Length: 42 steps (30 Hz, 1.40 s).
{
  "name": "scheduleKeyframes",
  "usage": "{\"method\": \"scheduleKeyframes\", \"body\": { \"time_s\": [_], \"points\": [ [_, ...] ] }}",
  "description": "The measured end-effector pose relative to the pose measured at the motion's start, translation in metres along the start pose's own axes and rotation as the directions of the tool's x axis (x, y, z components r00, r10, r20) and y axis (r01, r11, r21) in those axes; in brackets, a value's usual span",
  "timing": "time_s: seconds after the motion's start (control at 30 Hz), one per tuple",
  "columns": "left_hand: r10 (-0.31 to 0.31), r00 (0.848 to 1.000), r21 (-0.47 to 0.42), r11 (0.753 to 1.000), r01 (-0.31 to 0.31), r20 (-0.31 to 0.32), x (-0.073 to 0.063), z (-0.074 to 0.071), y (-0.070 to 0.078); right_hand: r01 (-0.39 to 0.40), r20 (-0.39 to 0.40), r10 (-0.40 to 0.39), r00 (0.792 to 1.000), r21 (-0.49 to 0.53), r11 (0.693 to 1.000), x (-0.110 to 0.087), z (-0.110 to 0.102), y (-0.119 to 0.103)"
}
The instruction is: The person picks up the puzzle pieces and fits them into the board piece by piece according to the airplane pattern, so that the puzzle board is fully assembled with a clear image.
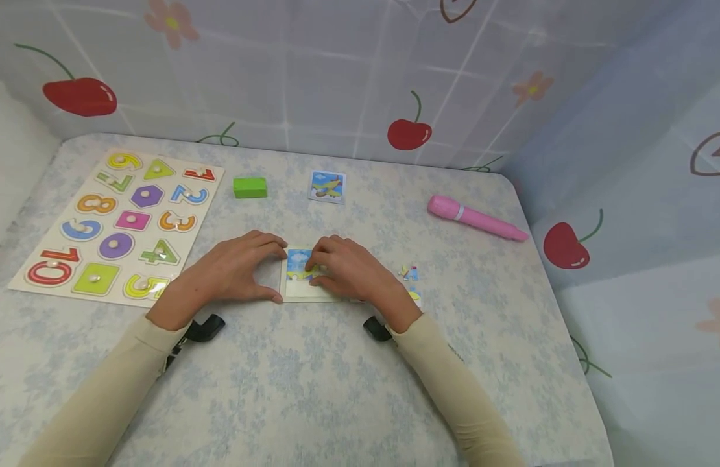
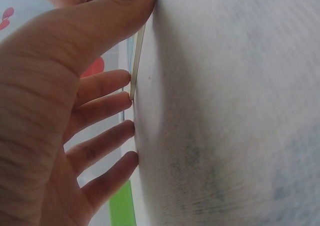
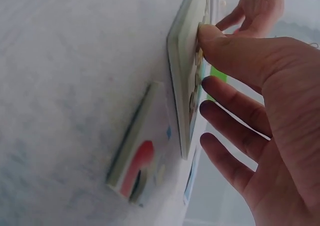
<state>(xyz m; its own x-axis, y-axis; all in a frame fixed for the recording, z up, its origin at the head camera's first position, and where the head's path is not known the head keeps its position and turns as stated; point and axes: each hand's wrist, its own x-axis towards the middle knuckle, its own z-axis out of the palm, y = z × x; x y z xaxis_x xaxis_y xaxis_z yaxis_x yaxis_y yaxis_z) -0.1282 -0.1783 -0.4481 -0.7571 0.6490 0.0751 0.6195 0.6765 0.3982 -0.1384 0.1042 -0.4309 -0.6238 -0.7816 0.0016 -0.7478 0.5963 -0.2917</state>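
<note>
A small jigsaw tray lies flat at mid-table, with blue and yellow picture pieces set in its upper part. My left hand is at its left edge, fingers spread and fingertips touching the side in the left wrist view. Over the tray's right part is my right hand, its thumb and fingertips resting on the pieces and covering some of them. In the right wrist view the thumb touches the top surface. Loose jigsaw pieces lie right of the right hand; one piece shows a red mark.
At the left lies a number and shape peg board. Behind the tray are a green block and a picture card with a plane. A pink microphone-shaped pen lies at the right. A printed curtain hangs behind the table.
</note>
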Motion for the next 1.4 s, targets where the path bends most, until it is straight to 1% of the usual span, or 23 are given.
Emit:
{"method": "scheduleKeyframes", "body": {
  "time_s": [0.17, 0.37, 0.6, 0.8, 0.93, 1.03, 1.17, 1.33, 1.4],
  "points": [
    [-0.004, 1.000, -0.003, 1.000, 0.004, 0.005, 0.000, 0.000, 0.000, -0.031, -0.027, 0.031, 0.999, 0.018, 0.999, -0.008, -0.006, 0.005],
    [-0.014, 1.000, 0.005, 1.000, 0.014, 0.019, 0.001, 0.000, 0.001, -0.141, -0.055, 0.144, 0.988, 0.053, 0.989, -0.034, -0.019, 0.021],
    [-0.010, 1.000, 0.006, 1.000, 0.010, 0.017, -0.001, -0.001, 0.001, -0.261, -0.074, 0.266, 0.961, 0.073, 0.963, -0.069, -0.027, 0.042],
    [-0.013, 1.000, 0.005, 1.000, 0.013, 0.020, 0.000, 0.000, 0.000, -0.327, -0.094, 0.336, 0.937, 0.096, 0.940, -0.099, -0.030, 0.059],
    [-0.017, 1.000, 0.009, 1.000, 0.017, 0.022, 0.000, 0.000, 0.000, -0.379, -0.084, 0.388, 0.918, 0.098, 0.920, -0.116, -0.030, 0.067],
    [-0.017, 1.000, 0.009, 1.000, 0.017, 0.021, 0.001, -0.001, 0.001, -0.421, -0.068, 0.429, 0.901, 0.106, 0.901, -0.126, -0.029, 0.071],
    [-0.022, 1.000, 0.005, 1.000, 0.022, 0.022, 0.001, -0.002, 0.003, -0.439, -0.062, 0.450, 0.891, 0.134, 0.888, -0.135, -0.028, 0.074],
    [-0.025, 0.999, 0.004, 1.000, 0.025, 0.026, 0.000, -0.002, 0.003, -0.424, -0.064, 0.440, 0.896, 0.174, 0.889, -0.144, -0.027, 0.078],
    [-0.024, 0.999, 0.005, 1.000, 0.023, 0.024, 0.000, -0.002, 0.003, -0.408, -0.069, 0.426, 0.902, 0.187, 0.894, -0.146, -0.027, 0.079]
  ]
}}
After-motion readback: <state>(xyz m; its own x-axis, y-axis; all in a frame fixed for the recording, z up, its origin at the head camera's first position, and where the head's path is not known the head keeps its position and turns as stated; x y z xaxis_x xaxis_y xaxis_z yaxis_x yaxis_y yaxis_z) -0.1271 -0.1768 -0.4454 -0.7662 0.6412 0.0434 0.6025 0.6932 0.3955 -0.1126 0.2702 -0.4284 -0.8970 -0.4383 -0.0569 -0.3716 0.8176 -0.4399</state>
